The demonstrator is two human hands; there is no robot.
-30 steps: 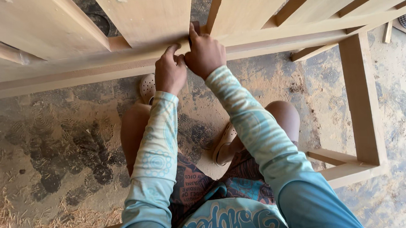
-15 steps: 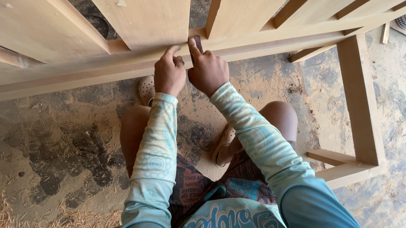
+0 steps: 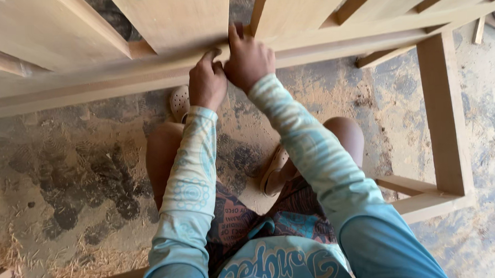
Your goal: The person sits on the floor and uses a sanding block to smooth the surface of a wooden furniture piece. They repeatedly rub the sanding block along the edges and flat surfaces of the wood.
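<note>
From the head camera, the left hand (image 3: 206, 82) and the right hand (image 3: 248, 59) press side by side against a long, smooth rail (image 3: 321, 42) of pale unfinished wood that runs across the upper part of the view. The left fingers are curled, knuckles up, with the tips pinching the rail's near edge; the right hand lies flatter, its fingers stretched up over the rail to the gap between two flat vertical boards (image 3: 179, 15) of the same bare timber. The rail belongs to a square-cornered frame whose thick right post (image 3: 445, 112) runs down toward the person's side. Both arms wear light blue patterned sleeves (image 3: 190, 181). Beneath lies a rough, stained concrete floor (image 3: 62, 165) dusted with fine sawdust and stringy wood shavings.
</note>
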